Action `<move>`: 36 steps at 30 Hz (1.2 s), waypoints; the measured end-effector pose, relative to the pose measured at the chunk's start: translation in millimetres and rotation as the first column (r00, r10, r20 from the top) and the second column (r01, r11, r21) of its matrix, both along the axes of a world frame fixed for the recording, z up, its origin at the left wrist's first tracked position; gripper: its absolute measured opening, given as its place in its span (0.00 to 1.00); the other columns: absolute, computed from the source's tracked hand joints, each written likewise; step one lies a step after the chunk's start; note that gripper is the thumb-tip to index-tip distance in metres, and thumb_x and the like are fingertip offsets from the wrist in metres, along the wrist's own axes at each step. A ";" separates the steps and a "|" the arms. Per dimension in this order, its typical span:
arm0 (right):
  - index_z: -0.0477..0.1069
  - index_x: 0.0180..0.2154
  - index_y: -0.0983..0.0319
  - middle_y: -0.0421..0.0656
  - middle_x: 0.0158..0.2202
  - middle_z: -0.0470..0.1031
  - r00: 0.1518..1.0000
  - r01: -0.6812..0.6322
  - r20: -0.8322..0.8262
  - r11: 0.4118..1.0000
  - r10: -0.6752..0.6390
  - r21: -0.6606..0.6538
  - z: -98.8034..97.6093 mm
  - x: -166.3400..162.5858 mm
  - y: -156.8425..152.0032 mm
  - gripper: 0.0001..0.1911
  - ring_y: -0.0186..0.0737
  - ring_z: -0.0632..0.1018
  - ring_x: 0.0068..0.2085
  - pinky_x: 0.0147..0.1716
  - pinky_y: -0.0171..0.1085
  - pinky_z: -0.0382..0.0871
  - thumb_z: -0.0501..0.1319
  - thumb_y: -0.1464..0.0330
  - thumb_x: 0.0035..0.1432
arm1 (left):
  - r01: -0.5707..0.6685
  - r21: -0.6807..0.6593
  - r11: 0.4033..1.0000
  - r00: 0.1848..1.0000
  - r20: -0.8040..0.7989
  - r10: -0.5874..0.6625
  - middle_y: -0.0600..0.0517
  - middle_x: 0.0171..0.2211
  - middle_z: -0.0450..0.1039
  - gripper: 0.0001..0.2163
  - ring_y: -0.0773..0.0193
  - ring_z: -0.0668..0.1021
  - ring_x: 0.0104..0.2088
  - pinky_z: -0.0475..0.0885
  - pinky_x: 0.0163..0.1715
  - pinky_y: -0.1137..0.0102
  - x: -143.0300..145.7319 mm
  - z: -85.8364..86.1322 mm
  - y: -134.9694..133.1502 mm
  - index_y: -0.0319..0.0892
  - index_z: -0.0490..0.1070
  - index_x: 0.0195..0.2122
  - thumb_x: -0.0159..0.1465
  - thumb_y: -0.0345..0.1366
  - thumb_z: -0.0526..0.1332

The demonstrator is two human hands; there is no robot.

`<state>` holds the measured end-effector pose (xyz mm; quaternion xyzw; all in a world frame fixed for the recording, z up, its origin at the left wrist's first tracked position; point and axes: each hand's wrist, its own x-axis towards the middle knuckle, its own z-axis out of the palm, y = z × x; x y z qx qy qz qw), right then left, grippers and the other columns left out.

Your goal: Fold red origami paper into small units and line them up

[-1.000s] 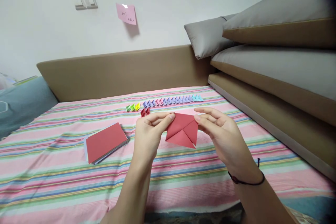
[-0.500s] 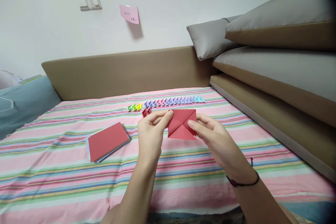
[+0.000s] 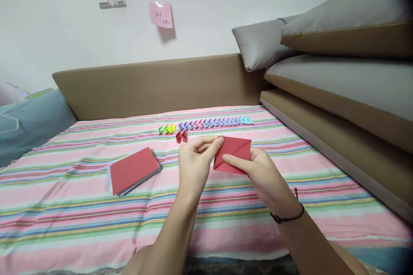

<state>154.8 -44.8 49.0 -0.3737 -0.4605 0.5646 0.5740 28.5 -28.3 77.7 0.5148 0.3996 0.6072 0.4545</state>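
Observation:
A folded sheet of red paper point(image 3: 237, 148) is held up above the striped cloth, with diagonal creases and flaps on its face. My left hand point(image 3: 198, 157) pinches its upper left corner between thumb and fingers. On the other side, my right hand point(image 3: 261, 169) grips the right edge, its thumb lying across the face and its fingers hidden behind. Just beyond my left hand sit two small red folded paper pieces point(image 3: 181, 136). To the left lies a stack of paper point(image 3: 134, 171) with a red sheet on top.
A row of small folded pieces point(image 3: 215, 123) in purple, pink and light blue runs along the back of the striped cloth point(image 3: 80, 219). Green and yellow pieces point(image 3: 166, 129) stand left of it. Grey and brown cushions point(image 3: 342, 77) are piled at the right.
Both hands and the red paper have shifted slightly right in view, and the paper has tilted. My right thumb has slid leftward across its face, and the right flap now lies closed.

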 end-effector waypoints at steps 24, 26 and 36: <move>0.75 0.40 0.60 0.42 0.40 0.79 0.917 0.105 -0.381 0.993 -0.116 -0.049 -8.0 -36.0 -1.3 0.17 0.39 0.77 0.42 0.45 0.39 0.71 0.69 0.70 0.45 | -0.225 0.082 0.971 0.953 0.226 0.202 0.50 0.30 0.80 0.07 0.63 0.80 0.34 0.74 0.35 0.71 13.1 -13.4 2.5 0.40 0.78 0.31 0.52 0.38 0.68; 0.75 0.41 0.60 0.42 0.41 0.79 0.918 0.063 -0.391 0.997 -0.071 -0.034 -8.4 -38.2 -1.8 0.16 0.40 0.77 0.43 0.47 0.40 0.71 0.68 0.70 0.47 | -0.230 0.076 0.970 0.953 0.220 0.209 0.50 0.30 0.80 0.08 0.63 0.80 0.34 0.74 0.35 0.72 12.9 -13.4 2.4 0.40 0.78 0.31 0.53 0.38 0.68; 0.75 0.38 0.61 0.42 0.38 0.80 0.908 -0.055 -0.417 0.998 0.036 -0.034 -13.6 -42.0 -0.9 0.13 0.39 0.78 0.42 0.48 0.41 0.70 0.68 0.70 0.48 | -0.259 0.045 0.965 0.947 0.208 0.244 0.51 0.30 0.79 0.08 0.65 0.79 0.33 0.73 0.32 0.75 9.8 -12.4 4.1 0.40 0.78 0.31 0.53 0.38 0.68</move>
